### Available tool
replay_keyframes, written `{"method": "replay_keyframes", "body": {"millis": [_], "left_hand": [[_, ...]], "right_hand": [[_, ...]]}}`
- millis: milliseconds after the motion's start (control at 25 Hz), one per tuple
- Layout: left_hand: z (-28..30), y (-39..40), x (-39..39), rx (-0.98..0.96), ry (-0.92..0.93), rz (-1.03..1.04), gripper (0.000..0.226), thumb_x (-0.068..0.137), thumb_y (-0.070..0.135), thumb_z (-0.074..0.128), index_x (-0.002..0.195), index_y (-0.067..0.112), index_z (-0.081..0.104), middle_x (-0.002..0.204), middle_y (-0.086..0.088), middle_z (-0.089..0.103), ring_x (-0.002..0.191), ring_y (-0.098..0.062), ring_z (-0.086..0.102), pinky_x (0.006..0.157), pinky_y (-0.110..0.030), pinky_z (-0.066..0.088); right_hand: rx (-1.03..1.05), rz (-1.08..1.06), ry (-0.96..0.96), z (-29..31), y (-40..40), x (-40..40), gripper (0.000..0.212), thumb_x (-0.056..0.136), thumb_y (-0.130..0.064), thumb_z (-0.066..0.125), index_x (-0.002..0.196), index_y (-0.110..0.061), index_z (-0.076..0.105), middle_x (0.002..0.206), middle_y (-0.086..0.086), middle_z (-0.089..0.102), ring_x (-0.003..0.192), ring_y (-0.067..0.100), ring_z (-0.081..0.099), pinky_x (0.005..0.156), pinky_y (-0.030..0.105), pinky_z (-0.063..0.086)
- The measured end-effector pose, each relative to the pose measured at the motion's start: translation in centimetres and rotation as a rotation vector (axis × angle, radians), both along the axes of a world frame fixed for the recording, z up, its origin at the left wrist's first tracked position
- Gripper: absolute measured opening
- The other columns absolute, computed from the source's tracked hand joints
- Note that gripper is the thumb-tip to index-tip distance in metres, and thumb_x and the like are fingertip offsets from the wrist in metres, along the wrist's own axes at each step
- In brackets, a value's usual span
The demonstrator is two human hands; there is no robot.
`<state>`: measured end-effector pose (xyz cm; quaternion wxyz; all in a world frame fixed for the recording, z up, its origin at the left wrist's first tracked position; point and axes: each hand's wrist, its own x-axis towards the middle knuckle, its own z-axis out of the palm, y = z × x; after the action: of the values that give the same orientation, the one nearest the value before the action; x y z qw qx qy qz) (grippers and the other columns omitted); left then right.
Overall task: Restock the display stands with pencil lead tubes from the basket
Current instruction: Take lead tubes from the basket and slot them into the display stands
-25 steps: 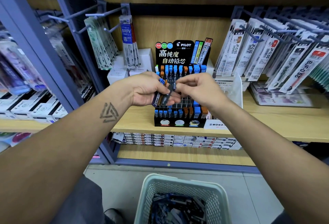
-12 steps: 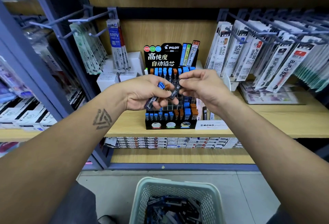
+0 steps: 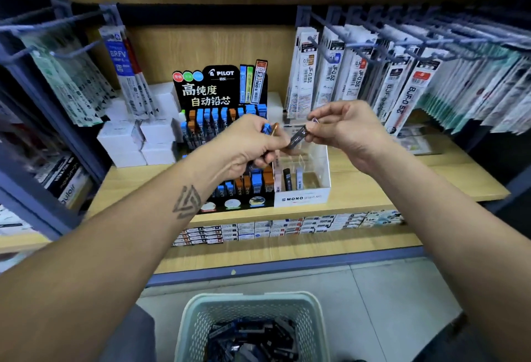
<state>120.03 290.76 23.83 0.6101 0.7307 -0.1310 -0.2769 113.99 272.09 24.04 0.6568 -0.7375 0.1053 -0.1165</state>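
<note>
Hands meet in front of a shop shelf, mid-way through a restocking job. The right hand (image 3: 349, 131) pinches one dark lead tube (image 3: 298, 137) by its upper end, holding it slanted in the air. Just to its left, the left hand (image 3: 244, 146) grips a small bunch of tubes (image 3: 268, 129), blue and orange caps poking out above its fingers. Neither hand touches the shelf.

Behind and below the left hand stands a black stand (image 3: 224, 143), its rows mostly filled with blue and orange capped tubes, though the hand hides part of it. Directly under the right hand sits a clear stand (image 3: 313, 186) with a white front; only about three tubes stand in it, and most of it looks unfilled.

Well below both hands, on the floor, a pale basket (image 3: 253, 304) holds a loose heap of dark tubes.

Judging by this, the black stand looks nearly done, the clear stand is barely begun, and plenty of stock remains to place.
</note>
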Motion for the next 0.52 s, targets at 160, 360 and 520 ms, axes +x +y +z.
{"method": "replay_keyframes", "body": {"millis": [160,360,520], "left_hand": [[-0.3,0.4,1.2,-0.096,0.1,0.123,0.035,0.096,0.001,0.06,0.127,-0.014,0.051,0.084,-0.021,0.07,0.045,-0.01,0.047,0.036,-0.018,0.031],[-0.3,1.6,1.4,-0.103,0.121,0.097,0.036,0.095,0.001,0.062,0.125,-0.018,0.053,0.088,-0.025,0.068,0.048,-0.012,0.044,0.036,-0.018,0.028],[-0.2,2.0,1.3,-0.094,0.11,0.081,0.03,0.097,0.0,0.059,0.12,-0.018,0.056,0.091,-0.026,0.067,0.049,-0.012,0.044,0.037,-0.018,0.027]], "right_hand": [[-0.585,0.014,0.065,-2.4,-0.3,0.2,0.015,0.086,-0.002,0.075,0.099,-0.01,0.077,0.082,-0.002,0.074,0.072,0.009,0.071,0.08,0.022,0.059],[-1.035,0.136,0.04,-4.4,1.5,0.6,0.021,0.09,-0.011,0.071,0.11,-0.015,0.077,0.107,0.003,0.075,0.103,0.02,0.067,0.091,0.022,0.046],[-1.146,0.159,0.054,-5.4,2.1,0.7,0.014,0.088,-0.009,0.072,0.1,-0.015,0.072,0.096,0.006,0.073,0.094,0.026,0.065,0.077,0.03,0.048]]}}
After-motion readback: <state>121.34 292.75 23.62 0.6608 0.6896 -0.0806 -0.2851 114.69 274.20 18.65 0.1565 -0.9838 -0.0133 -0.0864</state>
